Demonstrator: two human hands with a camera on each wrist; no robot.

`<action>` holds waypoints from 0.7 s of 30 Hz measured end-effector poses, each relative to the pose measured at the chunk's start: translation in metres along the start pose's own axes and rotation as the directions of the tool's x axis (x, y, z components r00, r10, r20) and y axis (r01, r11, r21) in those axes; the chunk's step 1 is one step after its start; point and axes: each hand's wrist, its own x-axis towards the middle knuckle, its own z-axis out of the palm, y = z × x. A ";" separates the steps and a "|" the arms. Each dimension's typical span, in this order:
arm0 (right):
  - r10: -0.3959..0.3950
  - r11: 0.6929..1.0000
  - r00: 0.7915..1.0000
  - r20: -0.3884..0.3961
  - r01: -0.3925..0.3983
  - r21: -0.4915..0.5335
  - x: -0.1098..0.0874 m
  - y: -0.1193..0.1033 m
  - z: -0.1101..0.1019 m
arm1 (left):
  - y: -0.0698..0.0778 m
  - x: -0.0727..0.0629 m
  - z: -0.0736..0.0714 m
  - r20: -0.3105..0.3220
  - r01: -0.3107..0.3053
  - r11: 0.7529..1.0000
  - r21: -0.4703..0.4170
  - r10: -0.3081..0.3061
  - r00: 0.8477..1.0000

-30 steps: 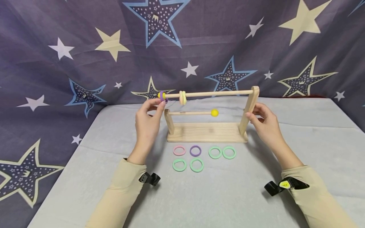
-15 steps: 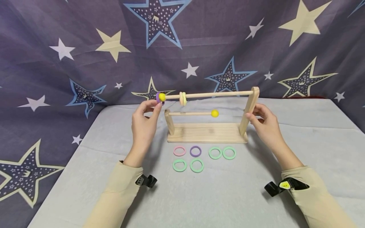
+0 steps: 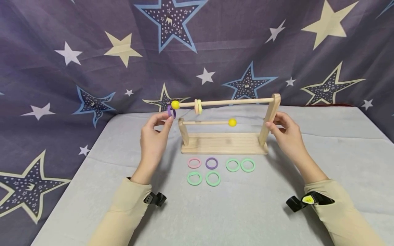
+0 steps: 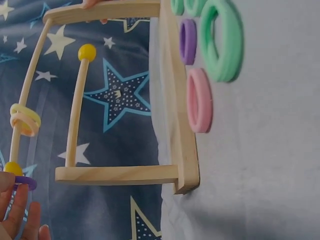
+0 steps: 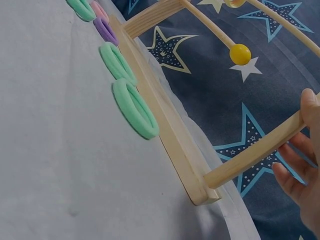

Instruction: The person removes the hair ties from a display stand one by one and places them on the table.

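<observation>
one slim purple fabric-like ring (image 3: pixel 169 111) sits at the fingertips of the left hand (image 3: pixel 154 133). from my seat i judge it light, soft and springy, hard to break but easy to squash, best taken by its rim. the left thumb and fingers are closed on its lower edge, with only the band between them. just above and right of that pinch, a glossy yellow ball (image 3: pixel 175 105) caps the long pale wooden rod (image 3: pixel 235 101); i can't tell whether ring and ball touch. a little further right, a peach ring (image 3: pixel 196 107) and a pale yellow ring (image 3: pixel 200 107) hang around the rod. below and right of the pinch, a pink ring (image 3: pixel 194 167), a loose purple ring (image 3: pixel 211 168) and four mint-green rings (image 3: pixel 213 185) lie on grey cloth (image 3: pixel 240 208). farthest right, the right hand (image 3: pixel 286 131) grips a tall wooden upright (image 3: pixel 271 114), stiff by my guess, thumb in front and fingers behind.
</observation>
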 end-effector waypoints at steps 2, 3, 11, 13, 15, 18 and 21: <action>0.002 1.000 1.000 -0.001 -0.002 0.002 0.000 0.001 0.000 | -0.001 -0.003 0.001 0.006 -0.003 1.000 0.008 0.003 1.000; 0.003 1.000 1.000 -0.001 -0.003 0.000 0.000 0.001 0.000 | 0.000 -0.004 0.001 0.007 -0.006 1.000 0.008 0.006 1.000; 0.008 1.000 1.000 0.000 -0.008 -0.001 0.000 0.001 0.000 | 0.005 -0.016 -0.002 0.022 -0.081 0.996 0.039 0.080 0.997; 0.009 1.000 1.000 0.000 -0.009 -0.004 0.000 0.001 0.000 | 0.006 -0.019 -0.002 0.040 -0.111 0.993 0.047 0.110 0.993; 0.010 1.000 1.000 0.002 -0.010 -0.007 0.000 0.001 0.000 | 0.007 -0.022 -0.002 0.061 -0.139 0.989 0.051 0.136 0.989; 0.012 1.000 1.000 0.004 -0.012 -0.008 0.000 0.001 0.000 | 0.008 -0.027 -0.001 0.093 -0.183 0.982 0.057 0.177 0.980; 0.011 1.000 1.000 0.002 -0.011 -0.011 0.000 0.001 0.000 | 0.009 -0.032 0.001 0.120 -0.220 0.974 0.062 0.211 0.970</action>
